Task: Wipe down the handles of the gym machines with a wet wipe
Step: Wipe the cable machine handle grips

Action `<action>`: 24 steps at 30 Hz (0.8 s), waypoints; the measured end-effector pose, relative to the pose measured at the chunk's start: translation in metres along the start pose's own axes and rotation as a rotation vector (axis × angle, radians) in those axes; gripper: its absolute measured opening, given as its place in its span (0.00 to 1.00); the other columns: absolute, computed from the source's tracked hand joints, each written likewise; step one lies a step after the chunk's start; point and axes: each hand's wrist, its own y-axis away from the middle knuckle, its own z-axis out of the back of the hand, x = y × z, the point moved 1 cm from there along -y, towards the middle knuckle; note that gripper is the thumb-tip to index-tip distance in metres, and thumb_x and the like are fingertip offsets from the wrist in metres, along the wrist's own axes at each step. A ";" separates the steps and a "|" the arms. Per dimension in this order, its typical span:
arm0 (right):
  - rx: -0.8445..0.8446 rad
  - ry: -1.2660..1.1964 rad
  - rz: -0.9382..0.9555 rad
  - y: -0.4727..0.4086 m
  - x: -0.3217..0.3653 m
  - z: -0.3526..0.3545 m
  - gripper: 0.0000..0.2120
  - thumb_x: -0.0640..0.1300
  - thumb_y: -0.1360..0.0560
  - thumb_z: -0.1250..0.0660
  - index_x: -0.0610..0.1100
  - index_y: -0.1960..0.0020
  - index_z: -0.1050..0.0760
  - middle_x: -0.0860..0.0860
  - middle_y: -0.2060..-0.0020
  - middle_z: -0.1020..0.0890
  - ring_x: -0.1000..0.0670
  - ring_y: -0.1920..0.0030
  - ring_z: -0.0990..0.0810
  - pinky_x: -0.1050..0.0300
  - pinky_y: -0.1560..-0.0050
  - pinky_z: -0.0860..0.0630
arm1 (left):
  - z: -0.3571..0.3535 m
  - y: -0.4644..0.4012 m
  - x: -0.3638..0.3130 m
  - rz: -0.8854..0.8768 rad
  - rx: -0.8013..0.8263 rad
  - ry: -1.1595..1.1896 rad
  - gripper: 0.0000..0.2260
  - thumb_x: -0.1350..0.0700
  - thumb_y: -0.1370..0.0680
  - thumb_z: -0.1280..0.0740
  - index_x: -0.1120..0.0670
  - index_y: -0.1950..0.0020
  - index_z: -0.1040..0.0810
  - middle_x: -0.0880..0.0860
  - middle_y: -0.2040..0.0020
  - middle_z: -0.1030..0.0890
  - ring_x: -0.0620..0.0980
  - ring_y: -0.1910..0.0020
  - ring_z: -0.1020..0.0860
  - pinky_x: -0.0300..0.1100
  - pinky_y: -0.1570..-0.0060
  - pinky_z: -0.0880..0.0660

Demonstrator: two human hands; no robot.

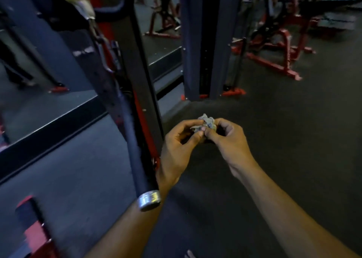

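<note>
Both hands meet at centre frame: the left hand and right hand pinch a crumpled wet wipe between their fingers. A dark cable-machine bar handle hangs at nine o'clock of the hands, long axis near vertical, closest to the left hand. Its upper end blurs.

Dark gym floor, red frames
</note>
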 end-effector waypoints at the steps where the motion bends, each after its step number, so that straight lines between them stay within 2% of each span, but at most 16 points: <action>1: 0.029 -0.008 0.011 -0.005 0.002 -0.002 0.05 0.41 0.23 0.29 0.47 0.48 0.16 0.47 0.53 0.14 0.48 0.48 0.16 0.45 0.42 0.19 | 0.000 0.000 0.000 -0.024 -0.046 -0.009 0.12 0.67 0.19 0.32 0.55 0.39 0.19 0.52 0.42 0.15 0.50 0.40 0.17 0.39 0.44 0.20; 5: 0.080 -0.058 0.042 -0.025 0.014 -0.019 0.06 0.39 0.22 0.30 0.44 0.47 0.17 0.49 0.53 0.14 0.52 0.49 0.15 0.57 0.49 0.20 | -0.001 -0.005 -0.006 -0.105 -0.239 -0.088 0.12 0.67 0.21 0.32 0.58 0.39 0.19 0.56 0.42 0.16 0.52 0.41 0.17 0.43 0.40 0.21; 9: 0.176 -0.031 0.124 -0.038 0.027 -0.040 0.05 0.40 0.23 0.29 0.45 0.48 0.17 0.50 0.55 0.14 0.55 0.52 0.16 0.64 0.53 0.21 | 0.009 -0.007 -0.017 -0.109 -0.388 -0.043 0.11 0.64 0.21 0.32 0.59 0.39 0.19 0.60 0.41 0.16 0.59 0.40 0.18 0.59 0.38 0.21; 13: 0.322 -0.004 0.215 -0.048 0.043 -0.046 0.04 0.41 0.23 0.28 0.47 0.49 0.17 0.52 0.56 0.14 0.57 0.53 0.17 0.68 0.56 0.24 | 0.010 -0.001 -0.034 -0.121 -0.536 -0.004 0.12 0.60 0.19 0.31 0.58 0.35 0.21 0.59 0.38 0.17 0.61 0.37 0.19 0.67 0.37 0.24; 17: 0.426 -0.049 0.284 -0.054 0.064 -0.044 0.04 0.38 0.24 0.27 0.46 0.51 0.18 0.53 0.57 0.14 0.61 0.56 0.18 0.70 0.58 0.25 | -0.010 0.004 -0.054 -0.088 -0.692 -0.023 0.14 0.58 0.18 0.31 0.53 0.33 0.23 0.56 0.39 0.17 0.56 0.38 0.18 0.64 0.38 0.22; 19: 0.457 -0.053 0.330 -0.061 0.073 -0.040 0.05 0.38 0.25 0.27 0.47 0.52 0.18 0.53 0.57 0.15 0.59 0.56 0.17 0.69 0.58 0.25 | -0.020 0.001 -0.067 -0.112 -0.741 -0.066 0.15 0.59 0.18 0.31 0.52 0.32 0.24 0.55 0.40 0.16 0.55 0.39 0.18 0.61 0.38 0.21; 22: 0.486 -0.087 0.364 -0.075 0.092 -0.026 0.05 0.40 0.24 0.27 0.48 0.51 0.19 0.53 0.57 0.15 0.57 0.55 0.16 0.64 0.57 0.23 | -0.030 -0.008 -0.095 -0.162 -0.820 -0.200 0.16 0.59 0.19 0.30 0.48 0.32 0.24 0.48 0.42 0.16 0.48 0.41 0.17 0.48 0.41 0.19; 24: 0.487 -0.090 0.371 -0.083 0.101 -0.019 0.05 0.41 0.24 0.27 0.49 0.51 0.20 0.54 0.57 0.15 0.57 0.56 0.16 0.62 0.56 0.22 | -0.030 -0.013 -0.111 -0.182 -0.867 -0.255 0.16 0.60 0.19 0.30 0.46 0.33 0.24 0.46 0.43 0.17 0.45 0.42 0.18 0.44 0.43 0.20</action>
